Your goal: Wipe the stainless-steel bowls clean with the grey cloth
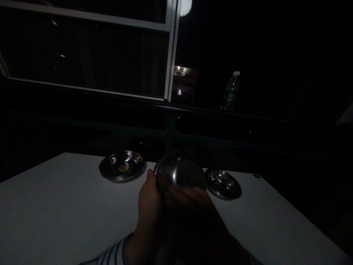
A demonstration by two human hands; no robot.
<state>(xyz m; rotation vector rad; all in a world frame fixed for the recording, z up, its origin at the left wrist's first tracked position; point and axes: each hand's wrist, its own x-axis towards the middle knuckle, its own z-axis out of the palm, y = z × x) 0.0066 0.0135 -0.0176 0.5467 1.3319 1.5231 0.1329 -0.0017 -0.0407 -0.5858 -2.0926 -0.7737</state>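
Observation:
A shiny metal bowl [182, 167] is held up above the near part of the table, tilted with its rounded outside towards me. My left hand [149, 208] grips the bowl's left edge, the thumb pointing up along the rim. My right hand [193, 208] is closed at the bowl's lower side, its fingers lying across the metal. Deep shadow hides the palms and whatever may be between them. On the table to the left rests a wide metal dish [134, 160] with a colourful round sticker inside. A smaller metal dish [224, 184] lies to the right.
The white table [68, 209] has its far edge just beyond the dishes. Behind it are a window frame [171, 48] and a dark ledge, where a clear plastic bottle [231, 90] with a white cap stands. The room is very dim.

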